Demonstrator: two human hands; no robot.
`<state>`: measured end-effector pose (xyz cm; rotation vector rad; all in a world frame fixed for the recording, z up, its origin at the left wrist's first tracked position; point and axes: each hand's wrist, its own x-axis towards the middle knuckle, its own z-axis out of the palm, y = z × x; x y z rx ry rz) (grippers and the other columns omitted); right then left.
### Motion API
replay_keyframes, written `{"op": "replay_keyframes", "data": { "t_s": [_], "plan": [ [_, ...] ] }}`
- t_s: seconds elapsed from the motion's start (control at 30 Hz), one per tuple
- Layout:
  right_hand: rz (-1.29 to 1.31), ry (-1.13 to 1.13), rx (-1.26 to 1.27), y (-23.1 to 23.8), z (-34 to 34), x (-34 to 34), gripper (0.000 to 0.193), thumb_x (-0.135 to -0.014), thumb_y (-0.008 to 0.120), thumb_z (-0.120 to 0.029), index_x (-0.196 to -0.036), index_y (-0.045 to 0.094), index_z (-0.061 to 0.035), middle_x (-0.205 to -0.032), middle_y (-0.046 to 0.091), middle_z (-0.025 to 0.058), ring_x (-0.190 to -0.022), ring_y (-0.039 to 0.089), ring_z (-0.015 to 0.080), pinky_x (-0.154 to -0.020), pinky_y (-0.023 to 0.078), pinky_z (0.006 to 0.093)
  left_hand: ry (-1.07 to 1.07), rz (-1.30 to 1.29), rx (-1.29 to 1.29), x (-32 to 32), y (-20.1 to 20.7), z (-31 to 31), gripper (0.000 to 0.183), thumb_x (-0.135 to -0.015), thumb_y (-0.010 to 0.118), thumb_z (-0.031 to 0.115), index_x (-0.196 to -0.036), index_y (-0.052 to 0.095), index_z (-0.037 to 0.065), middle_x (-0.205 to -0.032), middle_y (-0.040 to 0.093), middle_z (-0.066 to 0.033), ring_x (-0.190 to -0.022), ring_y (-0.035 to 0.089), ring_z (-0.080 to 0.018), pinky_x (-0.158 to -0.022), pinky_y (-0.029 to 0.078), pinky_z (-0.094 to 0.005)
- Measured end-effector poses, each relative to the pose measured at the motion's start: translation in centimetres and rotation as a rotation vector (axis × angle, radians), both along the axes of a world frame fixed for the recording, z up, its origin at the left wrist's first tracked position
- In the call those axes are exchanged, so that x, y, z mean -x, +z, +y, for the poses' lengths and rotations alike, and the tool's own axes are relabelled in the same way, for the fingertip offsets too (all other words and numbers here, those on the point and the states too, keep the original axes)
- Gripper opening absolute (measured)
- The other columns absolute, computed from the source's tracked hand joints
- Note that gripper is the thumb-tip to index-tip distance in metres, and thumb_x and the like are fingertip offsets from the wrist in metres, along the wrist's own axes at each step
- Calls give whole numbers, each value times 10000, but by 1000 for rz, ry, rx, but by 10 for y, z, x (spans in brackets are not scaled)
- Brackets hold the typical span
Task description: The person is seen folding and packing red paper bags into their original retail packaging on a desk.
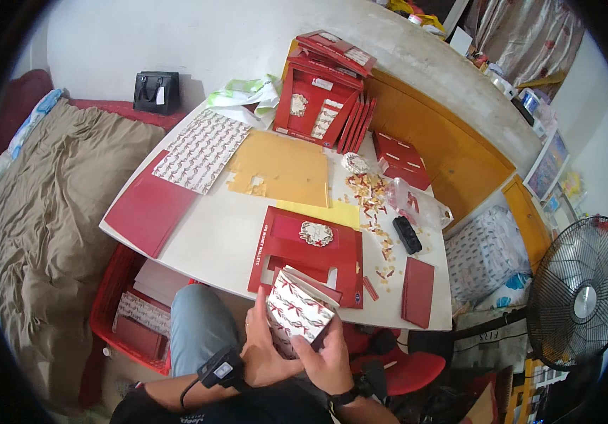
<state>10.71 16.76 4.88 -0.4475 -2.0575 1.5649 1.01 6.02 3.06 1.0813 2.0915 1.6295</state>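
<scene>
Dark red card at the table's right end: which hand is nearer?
Right. The right hand is left of the dark red card, nearer the person, holding the patterned stack; the left hand is farther left, also holding it.

The work area was located in a home, apparently a bedroom. Indicators: rumpled brown bedding lay left of the white table; a patterned curtain hung at upper right; a household fan stood at right.
</scene>
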Motion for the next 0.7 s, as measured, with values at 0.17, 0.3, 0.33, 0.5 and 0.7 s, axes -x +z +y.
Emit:
{"op": "replay_keyframes", "data": {
  "t_s": [0.17, 0.3, 0.33, 0.5, 0.7],
  "plan": [
    [192, 19, 276, 17, 20, 4, 359, -936, 561, 2, -1276, 461, 57, -1232, 592, 132, -1113, 573, 156, -960, 447, 298, -329, -388, -436, 25, 21, 2, 1097, -721, 759, 90, -1508, 4, -33, -1440, 338, -185, -1347, 357, -274, -1130, 250, -401],
    [160, 49, 19, 17, 43, 14, 307, -916, 610, -8, -1209, 542, 53, -1161, 632, 111, -1072, 591, 149, -951, 455, 296, -263, 9, -371, 51, 12, 23, 562, -822, 600, -11, -1345, 392, -17, -1196, 556, -133, -1108, 545, -191, -928, 441, -339],
    [239, 52, 64, 17, 42, 24, 297, -913, 618, -17, -1197, 554, 45, -1130, 645, 102, -1054, 599, 147, -937, 464, 297, -260, 17, -375, 54, 3, 32, 562, -822, 600, -11, -1345, 392, -17, -1196, 556, -133, -1108, 545, -191, -928, 441, -339],
    [207, 8, 151, -23, 47, 45, 281, -917, 642, -82, -1173, 588, 20, -1084, 676, 88, -984, 629, 148, -868, 502, 296, -163, -314, -601, 48, -21, 56, 349, -888, 530, 51, -1222, 457, -23, -1109, 561, -132, -1034, 560, -177, -906, 450, -334],
    [243, -62, 70, -15, 52, 47, 188, -910, 652, -82, -1072, 666, 13, -1025, 704, 59, -928, 627, 111, -823, 503, 278, -105, -68, -397, 63, -2, 50, 267, -1000, 494, 209, -1119, 525, -27, -884, 620, -97, -809, 566, -146, -726, 473, -312]
  ]
}}
